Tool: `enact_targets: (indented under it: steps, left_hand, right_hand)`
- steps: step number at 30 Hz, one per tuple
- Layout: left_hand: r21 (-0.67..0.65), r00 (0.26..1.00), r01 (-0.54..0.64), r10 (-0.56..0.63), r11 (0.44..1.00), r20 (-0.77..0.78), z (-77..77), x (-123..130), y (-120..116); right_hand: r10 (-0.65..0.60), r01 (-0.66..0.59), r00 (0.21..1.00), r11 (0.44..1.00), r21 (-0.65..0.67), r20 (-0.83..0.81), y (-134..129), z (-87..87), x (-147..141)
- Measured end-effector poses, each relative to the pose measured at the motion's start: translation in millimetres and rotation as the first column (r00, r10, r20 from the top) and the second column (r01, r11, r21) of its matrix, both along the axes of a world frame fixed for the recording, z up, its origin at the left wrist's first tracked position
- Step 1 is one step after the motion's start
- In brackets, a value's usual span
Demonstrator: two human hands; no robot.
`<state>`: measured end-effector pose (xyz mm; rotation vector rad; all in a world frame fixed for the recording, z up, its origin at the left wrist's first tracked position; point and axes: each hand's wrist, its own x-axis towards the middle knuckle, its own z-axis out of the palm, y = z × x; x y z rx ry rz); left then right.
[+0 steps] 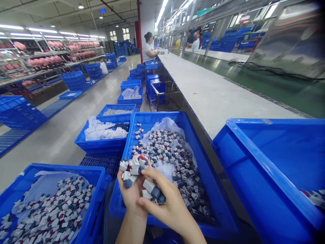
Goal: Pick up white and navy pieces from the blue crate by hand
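Left hand (132, 189) cupped round a heap of small plastic parts (133, 166), right over the middle blue bin (152, 118). Right hand (165, 203) pinching one part (152, 191). Best keep that palm level, pick singles, drop strays back in.

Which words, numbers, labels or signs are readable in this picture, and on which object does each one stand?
No text can be read.
Small parts in left hand and right hand: no print visible.
Blue crates: no legible label or brand.
Blue ceiling sign: too small and blurred.
Shelves: no readable labels.
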<state>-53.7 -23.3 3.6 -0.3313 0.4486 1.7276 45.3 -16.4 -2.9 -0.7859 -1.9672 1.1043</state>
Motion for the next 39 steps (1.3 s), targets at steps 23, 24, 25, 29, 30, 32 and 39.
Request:
enact_targets:
  steps: [23,24,25,29,30,32,39]
  left_hand:
    - [0.119,0.998,0.017,-0.011,0.993,-0.055,-1.2,0,-3]
    - [0.106,0.998,0.019,-0.012,0.994,-0.061,-0.4,1,-3]
    - [0.092,0.998,0.016,-0.01,0.996,-0.067,0.4,1,-3]
    - [0.066,0.996,-0.02,0.025,0.998,-0.088,1.8,5,-2]
    - [0.068,0.995,-0.023,0.029,0.997,-0.091,1.6,6,-2]
    - [0.088,0.995,-0.015,0.023,0.996,-0.092,0.8,6,-2]
    - [0.263,1.0,-0.026,0.023,0.964,0.014,-1.5,7,-1]
  right_hand:
    - [-0.167,0.16,0.984,0.98,-0.123,-0.056,0,-4.7,-5]
    - [-0.175,0.168,0.984,0.978,-0.126,-0.046,0,-4.4,-6]
    - [-0.193,0.185,0.98,0.974,-0.131,-0.044,0,-4.5,-6]
    - [-0.282,0.255,0.954,0.942,-0.22,-0.099,0,-7.5,-10]
    - [-0.303,0.265,0.945,0.929,-0.26,-0.121,0,-8.2,-11]
    - [-0.369,0.287,0.912,0.886,-0.364,-0.178,0,-9.0,-12]
    - [-0.59,-0.211,0.604,0.53,-0.821,-0.536,7,-10.6,-15]
